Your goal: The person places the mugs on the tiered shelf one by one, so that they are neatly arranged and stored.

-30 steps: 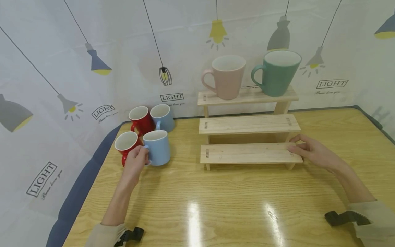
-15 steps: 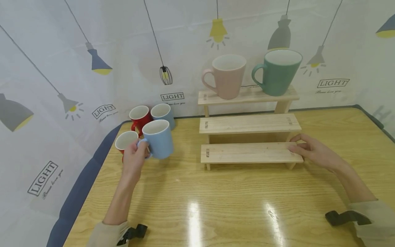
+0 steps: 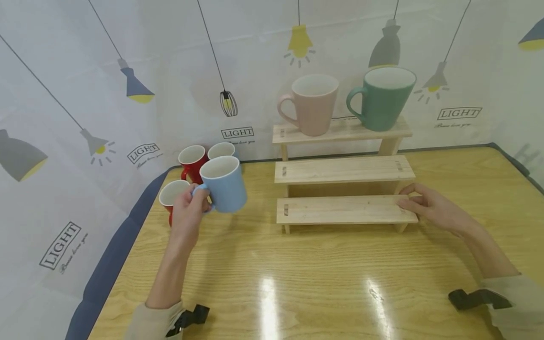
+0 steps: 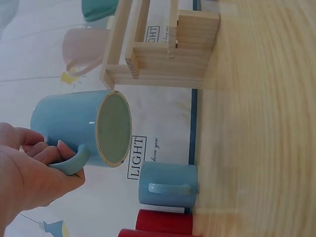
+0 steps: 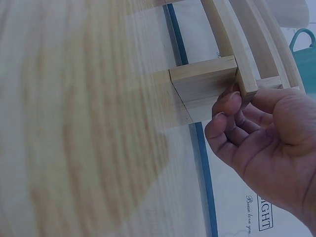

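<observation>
My left hand [image 3: 189, 210] grips a light blue mug [image 3: 227, 186] by its handle. In the left wrist view this mug [image 4: 74, 126] is held clear of the table, its round base showing. My right hand [image 3: 437, 210] pinches the right end of the lowest step of a three-tier wooden stand [image 3: 340, 210]; in the right wrist view the fingers [image 5: 227, 106] curl around the end of that board [image 5: 247, 81]. On the top step stand a pink mug [image 3: 315, 106] and a green mug [image 3: 384, 99], handles to the left.
Behind the lifted mug are a second light blue mug [image 3: 222, 149] and a red mug [image 3: 193, 163]. Another red mug [image 3: 174, 193] stands partly hidden by my left hand. The wooden table [image 3: 314, 278] meets a lamp-printed cloth [image 3: 178, 56] at the back.
My left hand has lifted the light blue mug off the table and shifted it slightly right and up, tilting it. My right hand keeps its place on the stand.
</observation>
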A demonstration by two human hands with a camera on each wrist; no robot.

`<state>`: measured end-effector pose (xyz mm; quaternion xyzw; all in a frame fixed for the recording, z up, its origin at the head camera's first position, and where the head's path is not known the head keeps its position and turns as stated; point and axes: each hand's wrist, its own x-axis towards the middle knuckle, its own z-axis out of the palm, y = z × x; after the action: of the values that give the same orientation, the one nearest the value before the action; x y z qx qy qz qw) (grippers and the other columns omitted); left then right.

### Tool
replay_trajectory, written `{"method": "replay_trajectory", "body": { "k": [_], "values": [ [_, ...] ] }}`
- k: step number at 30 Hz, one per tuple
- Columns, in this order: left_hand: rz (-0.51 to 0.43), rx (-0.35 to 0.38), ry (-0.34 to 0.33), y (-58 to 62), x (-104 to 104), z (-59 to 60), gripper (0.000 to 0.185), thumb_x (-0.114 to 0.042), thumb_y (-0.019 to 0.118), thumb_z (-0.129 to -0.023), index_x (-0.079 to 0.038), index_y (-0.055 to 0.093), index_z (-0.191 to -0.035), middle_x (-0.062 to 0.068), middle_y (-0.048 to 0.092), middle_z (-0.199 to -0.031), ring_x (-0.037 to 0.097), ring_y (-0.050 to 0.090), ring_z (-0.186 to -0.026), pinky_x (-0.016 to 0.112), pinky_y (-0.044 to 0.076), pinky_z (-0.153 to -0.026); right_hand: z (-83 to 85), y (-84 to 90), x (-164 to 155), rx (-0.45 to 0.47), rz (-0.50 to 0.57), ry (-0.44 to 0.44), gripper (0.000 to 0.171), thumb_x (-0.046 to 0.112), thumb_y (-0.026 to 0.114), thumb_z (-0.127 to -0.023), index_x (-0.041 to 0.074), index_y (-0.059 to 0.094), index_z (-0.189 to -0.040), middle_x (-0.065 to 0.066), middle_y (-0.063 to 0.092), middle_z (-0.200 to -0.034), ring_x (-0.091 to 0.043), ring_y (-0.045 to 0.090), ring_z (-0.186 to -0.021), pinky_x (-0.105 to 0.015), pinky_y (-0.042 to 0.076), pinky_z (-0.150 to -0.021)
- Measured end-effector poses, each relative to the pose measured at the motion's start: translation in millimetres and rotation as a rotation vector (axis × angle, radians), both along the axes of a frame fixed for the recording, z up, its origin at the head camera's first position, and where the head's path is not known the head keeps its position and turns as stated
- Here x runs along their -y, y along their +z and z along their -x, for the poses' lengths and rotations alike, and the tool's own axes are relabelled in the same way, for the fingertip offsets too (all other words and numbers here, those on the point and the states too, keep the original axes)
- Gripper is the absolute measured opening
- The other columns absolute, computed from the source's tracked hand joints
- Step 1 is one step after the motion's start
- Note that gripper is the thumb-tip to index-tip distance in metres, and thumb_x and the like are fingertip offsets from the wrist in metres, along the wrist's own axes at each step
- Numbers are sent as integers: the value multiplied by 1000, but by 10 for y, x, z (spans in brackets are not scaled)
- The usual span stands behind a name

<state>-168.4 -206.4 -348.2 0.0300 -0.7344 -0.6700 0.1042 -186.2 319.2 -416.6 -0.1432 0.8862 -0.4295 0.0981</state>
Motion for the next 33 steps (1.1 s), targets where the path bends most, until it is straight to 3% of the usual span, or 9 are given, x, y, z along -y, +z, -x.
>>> {"method": "replay_trajectory", "body": {
  "k": [18,25,33],
  "values": [
    [-52,-69,-89,153,-376,63,28,-6,47,-98,-5,42,-71,4,37,-57,20,40,-60,33,39,-72,6,-15,2,-5,27,18,29,23,50,-107,0,49,-125,-28,59,-128,1,57,-107,-30,49,-80],
    [-80,-95,-120,172,-542,99,29,-5,48,-97,-7,41,-69,3,37,-56,17,41,-60,32,38,-71,8,-24,-11,-16,20,17,29,22,50,-107,0,49,-125,-29,58,-130,-21,59,-115,-28,49,-80],
    [-90,-116,-144,190,-750,135,28,-2,50,-92,-10,42,-66,-2,36,-54,13,40,-57,29,37,-66,7,-21,-10,-8,29,16,29,23,51,-107,0,49,-125,-28,59,-128,1,58,-106,-29,49,-78]
  ]
}}
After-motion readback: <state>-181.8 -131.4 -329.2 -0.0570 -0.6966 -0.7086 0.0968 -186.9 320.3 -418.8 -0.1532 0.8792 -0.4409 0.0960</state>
